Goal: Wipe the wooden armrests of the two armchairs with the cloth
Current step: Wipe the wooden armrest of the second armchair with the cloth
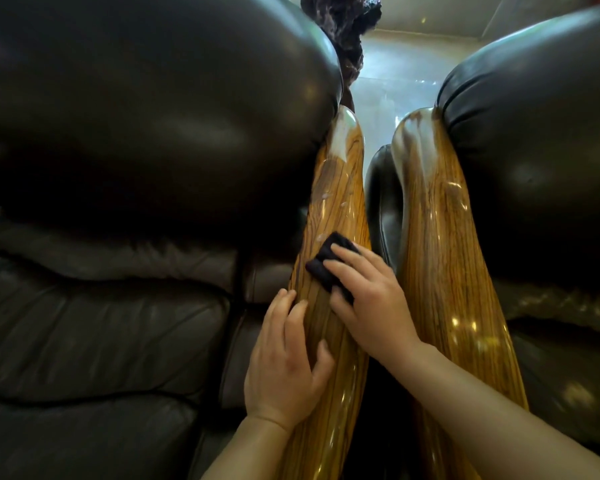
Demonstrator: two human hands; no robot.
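Two glossy striped wooden armrests run side by side up the middle. The left armchair's armrest (340,188) carries a small folded dark cloth (321,266) at mid-length. My right hand (371,299) lies flat on the cloth, fingers spread, pressing it onto the wood. Lower on the same armrest, my left hand (286,362) rests with fingers apart on its left side and holds nothing. The right armchair's armrest (440,244) is untouched. Pale smears show near the far ends of both armrests.
Dark leather cushions of the left armchair (118,150) and the right armchair (541,140) bulge on both sides. A narrow dark gap separates the armrests. A dark carved object (343,26) and pale shiny floor (395,84) lie beyond.
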